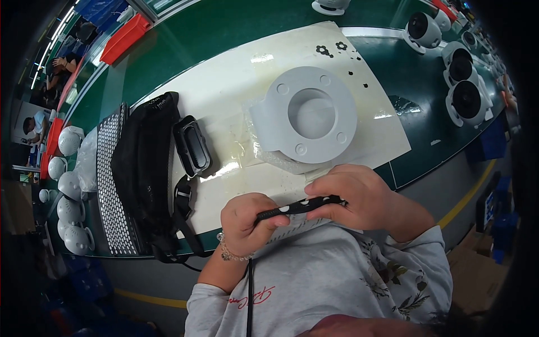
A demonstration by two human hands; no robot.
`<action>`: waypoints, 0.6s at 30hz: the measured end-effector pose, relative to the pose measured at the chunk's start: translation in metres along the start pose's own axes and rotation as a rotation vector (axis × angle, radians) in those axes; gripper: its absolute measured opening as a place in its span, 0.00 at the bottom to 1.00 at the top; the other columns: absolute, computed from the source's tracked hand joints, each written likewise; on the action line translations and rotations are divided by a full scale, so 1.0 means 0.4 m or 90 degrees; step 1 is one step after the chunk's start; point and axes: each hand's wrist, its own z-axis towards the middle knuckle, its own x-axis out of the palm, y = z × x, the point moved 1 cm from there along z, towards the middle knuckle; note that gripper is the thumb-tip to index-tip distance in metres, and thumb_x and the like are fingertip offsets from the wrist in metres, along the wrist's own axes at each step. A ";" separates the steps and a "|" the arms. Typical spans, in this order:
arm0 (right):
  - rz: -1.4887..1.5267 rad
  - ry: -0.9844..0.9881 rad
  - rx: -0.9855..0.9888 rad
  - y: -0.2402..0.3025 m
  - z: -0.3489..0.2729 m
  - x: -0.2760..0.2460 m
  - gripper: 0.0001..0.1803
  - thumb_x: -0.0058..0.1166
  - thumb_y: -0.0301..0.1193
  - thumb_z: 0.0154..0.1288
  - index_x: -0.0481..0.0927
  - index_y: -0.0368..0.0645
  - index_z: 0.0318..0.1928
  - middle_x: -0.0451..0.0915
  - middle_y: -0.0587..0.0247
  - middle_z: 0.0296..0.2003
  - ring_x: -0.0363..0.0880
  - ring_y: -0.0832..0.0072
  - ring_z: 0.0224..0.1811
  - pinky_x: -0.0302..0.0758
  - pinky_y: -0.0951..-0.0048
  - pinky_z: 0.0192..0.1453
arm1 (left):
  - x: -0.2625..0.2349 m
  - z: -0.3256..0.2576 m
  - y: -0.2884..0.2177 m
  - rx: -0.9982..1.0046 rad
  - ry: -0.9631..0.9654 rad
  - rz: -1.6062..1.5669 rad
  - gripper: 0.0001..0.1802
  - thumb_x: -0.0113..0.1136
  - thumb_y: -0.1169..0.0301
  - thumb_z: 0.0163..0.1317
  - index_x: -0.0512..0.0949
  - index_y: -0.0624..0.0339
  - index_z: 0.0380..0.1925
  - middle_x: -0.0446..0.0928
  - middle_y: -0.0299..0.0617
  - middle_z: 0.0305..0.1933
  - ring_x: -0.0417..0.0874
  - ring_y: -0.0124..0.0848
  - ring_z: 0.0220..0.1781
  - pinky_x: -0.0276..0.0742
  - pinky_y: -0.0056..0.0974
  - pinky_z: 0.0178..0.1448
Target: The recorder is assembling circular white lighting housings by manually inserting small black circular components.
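Note:
Close to my body, my left hand and my right hand are both closed on a narrow black strip with white spots. The left pinches one end between thumb and fingers; the right grips the other. Its exact kind I cannot make out. Just beyond my hands lies a white plastic ring-shaped base with a wide round opening, resting on a bubble-wrap bag. Several black flower-shaped pieces and small dots lie at the far right of the cream sheet.
To the left, a black waist bag and an open black case lie beside a perforated panel. Several white round housings line the left edge. White fan-like units with black fronts stand at right. A red bin sits far left.

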 end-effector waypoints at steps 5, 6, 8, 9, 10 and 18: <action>0.111 0.019 0.187 0.003 -0.012 -0.014 0.16 0.64 0.26 0.44 0.75 0.39 0.35 0.79 0.61 0.31 0.79 0.70 0.29 0.73 0.76 0.33 | -0.001 -0.002 0.008 -0.024 -0.013 -0.020 0.13 0.67 0.66 0.44 0.72 0.59 0.21 0.72 0.39 0.17 0.73 0.32 0.17 0.66 0.31 0.22; 0.121 0.022 0.222 0.001 -0.016 -0.017 0.14 0.64 0.25 0.44 0.75 0.39 0.34 0.79 0.60 0.31 0.79 0.71 0.30 0.74 0.76 0.34 | 0.000 -0.002 0.006 -0.025 -0.012 -0.021 0.13 0.67 0.66 0.44 0.72 0.59 0.21 0.72 0.39 0.17 0.73 0.32 0.17 0.66 0.31 0.22; 0.130 0.024 0.258 -0.004 -0.023 -0.018 0.12 0.63 0.24 0.45 0.76 0.39 0.32 0.80 0.58 0.31 0.79 0.71 0.32 0.74 0.76 0.35 | 0.002 -0.001 0.001 -0.038 -0.025 -0.009 0.13 0.68 0.66 0.43 0.72 0.59 0.20 0.72 0.39 0.16 0.73 0.32 0.17 0.66 0.31 0.22; 0.125 0.000 0.225 -0.008 -0.028 -0.014 0.11 0.64 0.24 0.44 0.76 0.39 0.30 0.79 0.59 0.32 0.79 0.70 0.33 0.74 0.76 0.36 | 0.005 -0.002 0.002 -0.038 -0.025 -0.010 0.13 0.68 0.66 0.43 0.72 0.59 0.20 0.72 0.39 0.16 0.73 0.32 0.17 0.66 0.31 0.22; 0.121 -0.025 0.191 -0.009 -0.031 -0.013 0.10 0.64 0.23 0.43 0.76 0.39 0.28 0.79 0.60 0.32 0.79 0.70 0.34 0.73 0.76 0.37 | 0.008 -0.005 0.005 -0.046 -0.023 -0.004 0.14 0.68 0.65 0.42 0.72 0.58 0.20 0.72 0.39 0.16 0.73 0.32 0.17 0.66 0.31 0.21; -0.088 -0.047 -0.052 0.027 -0.015 -0.011 0.15 0.60 0.18 0.42 0.73 0.43 0.33 0.76 0.63 0.34 0.78 0.67 0.38 0.70 0.71 0.37 | 0.019 0.013 -0.015 -0.013 0.006 0.047 0.16 0.70 0.63 0.38 0.71 0.58 0.17 0.71 0.37 0.15 0.72 0.31 0.16 0.63 0.31 0.19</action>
